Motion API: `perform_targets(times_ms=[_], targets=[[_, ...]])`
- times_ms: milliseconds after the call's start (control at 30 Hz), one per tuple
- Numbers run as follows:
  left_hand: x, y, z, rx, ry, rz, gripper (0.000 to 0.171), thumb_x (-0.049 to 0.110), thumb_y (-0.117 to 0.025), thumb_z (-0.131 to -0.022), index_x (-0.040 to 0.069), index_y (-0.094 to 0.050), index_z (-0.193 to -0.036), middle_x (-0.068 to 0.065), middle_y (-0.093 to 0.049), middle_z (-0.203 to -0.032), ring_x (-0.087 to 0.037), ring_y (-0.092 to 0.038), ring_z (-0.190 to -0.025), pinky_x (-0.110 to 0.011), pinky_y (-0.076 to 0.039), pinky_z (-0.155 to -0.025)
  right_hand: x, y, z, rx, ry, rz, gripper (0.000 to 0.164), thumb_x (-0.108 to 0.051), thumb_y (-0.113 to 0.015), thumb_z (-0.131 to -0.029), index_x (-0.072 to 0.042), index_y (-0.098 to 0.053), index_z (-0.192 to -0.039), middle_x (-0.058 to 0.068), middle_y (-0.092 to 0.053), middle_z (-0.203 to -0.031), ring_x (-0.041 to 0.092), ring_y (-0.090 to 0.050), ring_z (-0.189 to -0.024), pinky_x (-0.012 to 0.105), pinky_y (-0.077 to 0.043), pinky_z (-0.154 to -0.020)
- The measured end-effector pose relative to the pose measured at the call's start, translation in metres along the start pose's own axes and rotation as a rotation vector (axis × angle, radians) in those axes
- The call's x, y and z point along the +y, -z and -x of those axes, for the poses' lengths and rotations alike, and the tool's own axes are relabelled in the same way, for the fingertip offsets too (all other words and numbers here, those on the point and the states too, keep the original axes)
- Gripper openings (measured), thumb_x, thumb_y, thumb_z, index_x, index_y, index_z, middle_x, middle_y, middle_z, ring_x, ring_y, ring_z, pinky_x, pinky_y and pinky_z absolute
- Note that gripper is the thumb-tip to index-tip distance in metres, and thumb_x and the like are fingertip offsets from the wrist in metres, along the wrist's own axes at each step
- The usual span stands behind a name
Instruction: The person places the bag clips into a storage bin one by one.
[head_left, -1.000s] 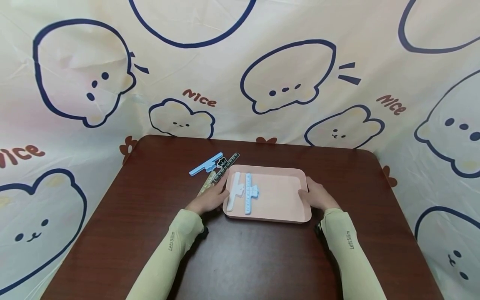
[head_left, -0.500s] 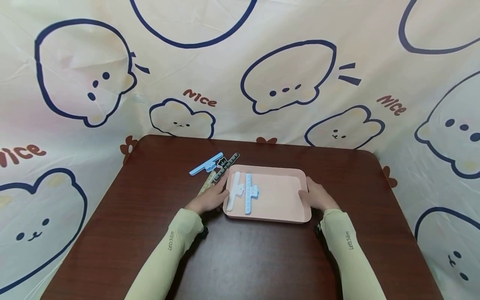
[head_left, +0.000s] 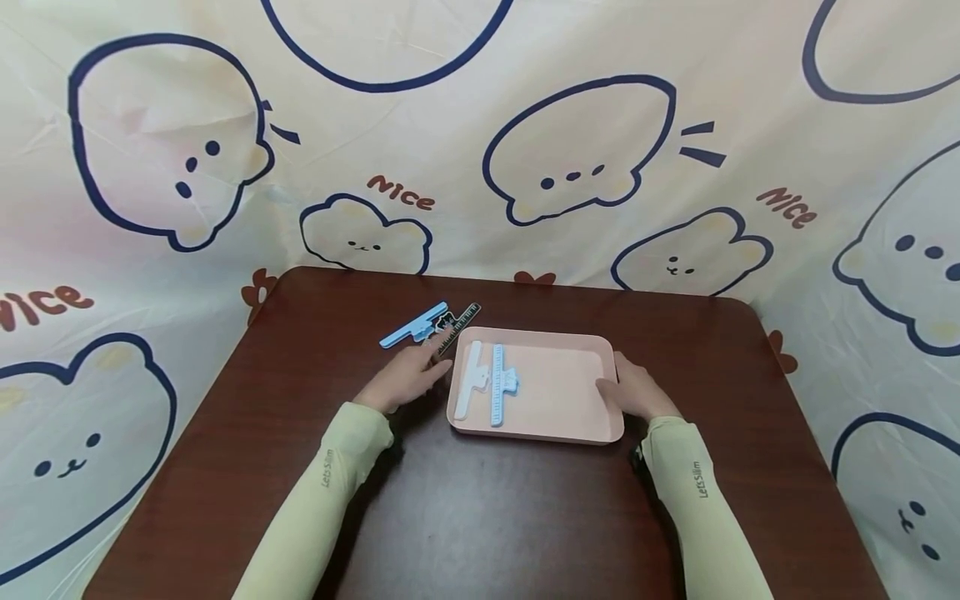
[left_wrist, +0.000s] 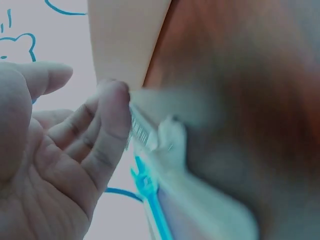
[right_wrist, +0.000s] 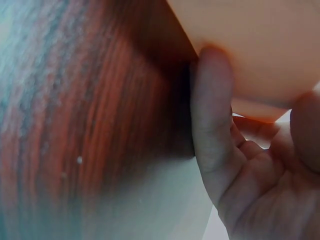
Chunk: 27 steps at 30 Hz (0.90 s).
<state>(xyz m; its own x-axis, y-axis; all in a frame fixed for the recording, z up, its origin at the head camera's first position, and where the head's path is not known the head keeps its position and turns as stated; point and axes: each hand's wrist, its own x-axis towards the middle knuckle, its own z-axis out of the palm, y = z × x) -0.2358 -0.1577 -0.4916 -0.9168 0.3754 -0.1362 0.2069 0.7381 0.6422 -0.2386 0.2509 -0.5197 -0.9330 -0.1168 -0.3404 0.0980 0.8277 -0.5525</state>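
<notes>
A pink tray (head_left: pixel 558 387) lies on the table, and my right hand (head_left: pixel 637 390) grips its right edge, thumb over the rim. Inside its left side are a white ruler clip (head_left: pixel 468 379) and a light blue ruler clip (head_left: pixel 497 387). My left hand (head_left: pixel 403 377) is off the tray, fingers loosely extended over the clips beside it. Past those fingertips show a blue clip (head_left: pixel 411 327) and a black ruler clip (head_left: pixel 463 322). A pale clip (left_wrist: pixel 200 197), mostly covered by the left hand in the head view, lies close by the fingers in the left wrist view.
The dark brown wooden table (head_left: pixel 480 517) extends around the tray on every side. Behind and beside it hangs a pale cloth (head_left: pixel 450 150) printed with cartoon bears and the word "Nice".
My left hand has let go of the tray's left edge and moved left, over the clips, covering the pale one. The right hand keeps its hold; the tray stays put.
</notes>
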Motion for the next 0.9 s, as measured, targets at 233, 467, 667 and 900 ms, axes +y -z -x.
perform_targets(times_ms=[233, 467, 667, 900], targets=[[-0.004, 0.029, -0.017, 0.119, -0.109, -0.192, 0.057, 0.02, -0.061, -0.104, 0.01, -0.044, -0.157, -0.009, -0.069, -0.108, -0.019, -0.06, -0.081, -0.036, -0.052, -0.074, 0.0, 0.0, -0.001, -0.003, 0.0, 0.001, 0.074, -0.031, -0.053, -0.105, 0.003, -0.02, -0.161, 0.031, -0.044, -0.155, 0.042, -0.054, -0.134, 0.06, -0.041, -0.114], [-0.005, 0.046, -0.037, 0.116, -0.113, -0.369, 0.065, 0.016, -0.068, -0.099, 0.013, -0.043, -0.159, -0.018, -0.058, -0.142, -0.034, -0.057, -0.129, -0.053, -0.049, -0.107, -0.002, 0.0, 0.0, -0.01, -0.018, -0.01, 0.077, -0.032, -0.053, -0.105, 0.002, -0.016, -0.163, 0.031, -0.038, -0.159, 0.044, -0.048, -0.141, 0.061, -0.038, -0.117], [-0.009, 0.045, -0.054, 0.038, -0.085, -0.406, 0.075, 0.01, -0.071, -0.095, 0.016, -0.037, -0.162, -0.018, -0.046, -0.158, -0.038, -0.041, -0.148, -0.058, -0.034, -0.121, -0.002, 0.0, 0.004, -0.011, -0.015, -0.012, 0.074, -0.031, -0.055, -0.105, 0.001, -0.02, -0.162, 0.031, -0.044, -0.156, 0.044, -0.052, -0.137, 0.061, -0.042, -0.113], [-0.011, 0.035, -0.067, -0.02, -0.046, -0.447, 0.079, 0.008, -0.072, -0.093, 0.012, -0.035, -0.162, -0.02, -0.042, -0.162, -0.038, -0.035, -0.152, -0.056, -0.027, -0.125, -0.002, -0.001, 0.003, 0.001, -0.005, -0.009, 0.072, -0.031, -0.054, -0.105, 0.001, -0.023, -0.161, 0.03, -0.046, -0.153, 0.043, -0.055, -0.134, 0.06, -0.043, -0.112]])
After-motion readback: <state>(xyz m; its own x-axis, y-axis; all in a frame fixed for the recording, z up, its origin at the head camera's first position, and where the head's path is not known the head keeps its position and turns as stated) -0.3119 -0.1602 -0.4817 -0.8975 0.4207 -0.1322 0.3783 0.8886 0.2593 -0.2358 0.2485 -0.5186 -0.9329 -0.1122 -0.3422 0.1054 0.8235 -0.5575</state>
